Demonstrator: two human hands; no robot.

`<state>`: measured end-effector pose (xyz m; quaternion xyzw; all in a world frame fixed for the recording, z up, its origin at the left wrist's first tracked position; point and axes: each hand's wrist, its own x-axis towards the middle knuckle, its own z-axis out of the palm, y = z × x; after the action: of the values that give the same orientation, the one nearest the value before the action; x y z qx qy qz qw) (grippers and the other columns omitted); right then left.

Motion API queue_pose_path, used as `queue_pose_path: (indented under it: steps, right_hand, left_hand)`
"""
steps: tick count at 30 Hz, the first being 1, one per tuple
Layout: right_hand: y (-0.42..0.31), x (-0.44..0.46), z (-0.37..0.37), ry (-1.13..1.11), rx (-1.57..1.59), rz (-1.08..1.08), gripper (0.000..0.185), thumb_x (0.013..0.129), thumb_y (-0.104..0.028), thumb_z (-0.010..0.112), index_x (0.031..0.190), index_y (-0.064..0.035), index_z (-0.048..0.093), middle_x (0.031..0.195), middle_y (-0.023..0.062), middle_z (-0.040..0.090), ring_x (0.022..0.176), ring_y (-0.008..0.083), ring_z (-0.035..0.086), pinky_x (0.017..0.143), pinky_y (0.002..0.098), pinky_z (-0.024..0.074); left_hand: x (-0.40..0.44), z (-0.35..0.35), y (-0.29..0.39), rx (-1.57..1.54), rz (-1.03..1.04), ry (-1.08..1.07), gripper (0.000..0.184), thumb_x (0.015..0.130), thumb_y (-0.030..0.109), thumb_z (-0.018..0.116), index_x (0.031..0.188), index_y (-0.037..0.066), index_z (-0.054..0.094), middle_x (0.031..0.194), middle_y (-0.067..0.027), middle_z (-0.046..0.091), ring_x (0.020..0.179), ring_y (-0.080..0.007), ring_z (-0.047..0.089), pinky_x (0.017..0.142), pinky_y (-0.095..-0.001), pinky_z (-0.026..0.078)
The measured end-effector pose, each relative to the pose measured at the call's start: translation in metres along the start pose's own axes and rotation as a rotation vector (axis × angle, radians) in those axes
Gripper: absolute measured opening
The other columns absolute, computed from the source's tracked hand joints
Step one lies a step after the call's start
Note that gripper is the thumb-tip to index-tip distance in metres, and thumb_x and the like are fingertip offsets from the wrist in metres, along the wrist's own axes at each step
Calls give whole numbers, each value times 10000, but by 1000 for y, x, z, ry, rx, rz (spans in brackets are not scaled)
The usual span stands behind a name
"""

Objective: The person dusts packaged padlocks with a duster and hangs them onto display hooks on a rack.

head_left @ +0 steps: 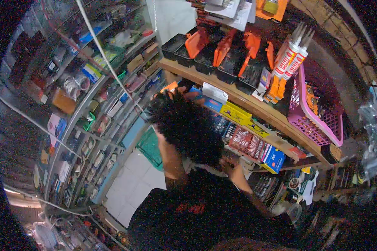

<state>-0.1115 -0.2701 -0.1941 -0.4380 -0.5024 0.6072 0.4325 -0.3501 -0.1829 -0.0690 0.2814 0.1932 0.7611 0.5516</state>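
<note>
Neither my left hand nor my right hand shows in the head view. Directly in front, seen from behind, is another person in a black shirt (176, 209), leaning toward the shelves. That person's raised arm (171, 161) reaches up past the head, mostly hidden by dark hair. Their other hand (235, 170) is near the lower shelf; what it touches cannot be made out. Close to them are yellow boxes (235, 113), a blue box (274, 159) and a red patterned basket (243, 140).
Black bins with orange lids (224, 47) line a wooden shelf (238, 100). Two white sealant tubes (285, 58) stand beside a pink basket (316, 125). Glass display shelves (81, 121) with small goods fill the left. A green basket (151, 148) rests by the tiled floor (134, 184).
</note>
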Motion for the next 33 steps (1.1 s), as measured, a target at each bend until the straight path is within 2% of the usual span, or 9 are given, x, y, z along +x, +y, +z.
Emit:
queue_pose_path:
  steps: [1,6,9,12,14,18,24,30,33]
  right_hand:
    - [1,2,-5,-11,16,23,161,858,-114,656,970,3,657,755,13,589,724,80,529,656,245,438]
    - [-9,3,-2,-70,-497,-404,117,846,-104,666,870,10,668,728,9,588,702,80,539,605,250,434]
    - [-28,8,-13,-112,-351,-194,109,840,-93,671,887,5,663,746,23,614,679,88,563,561,254,428]
    - [-41,12,-20,35,-213,-105,204,879,-137,629,1031,-3,604,688,23,580,560,89,525,487,244,405]
    - [-80,20,-21,98,13,-28,288,909,-171,596,1142,-9,554,643,20,549,472,89,488,436,235,387]
    - [-135,58,-32,178,228,-145,405,921,-176,569,1282,-44,442,632,22,503,430,89,400,404,224,344]
    - [-192,145,-48,34,301,-280,687,878,-43,569,1458,-100,205,1040,104,484,1028,240,559,872,393,500]
    - [-175,162,-46,100,246,-239,708,809,82,579,1419,-95,266,966,64,455,1047,248,553,942,486,482]
    - [-176,162,-39,204,238,-212,656,793,95,584,1357,-94,307,986,74,480,997,214,562,821,446,555]
  left_hand:
    - [-5,10,5,356,154,135,555,968,431,372,1314,-4,375,1232,-221,530,1124,-427,526,951,-535,433]
    - [13,-15,-7,115,-143,71,448,991,330,368,1302,8,392,1221,-177,555,1110,-324,568,957,-480,453]
    - [1,22,8,201,-16,293,490,998,384,304,1287,8,424,1205,-176,566,1100,-335,572,951,-489,453]
    - [0,10,12,172,89,228,646,970,515,238,1265,-17,454,1175,-251,544,1086,-472,517,965,-578,389]
    - [4,-1,8,-525,-86,-64,695,952,555,241,1266,-30,446,1166,-293,522,1073,-526,489,976,-611,352]
    - [5,-4,8,-524,-97,-70,772,916,621,254,1274,-39,433,1181,-324,489,1077,-531,473,984,-607,335]
    - [-2,-4,10,-654,-115,-136,780,910,625,265,1288,-40,420,1198,-315,485,1070,-527,478,961,-593,359]
    - [-9,-9,13,-343,-103,-32,754,913,617,266,1339,6,379,1251,-261,464,1093,-499,466,976,-591,347]
    - [-8,-4,13,-456,-95,53,704,918,586,310,1353,35,370,1233,-243,463,1136,-494,416,988,-644,301]
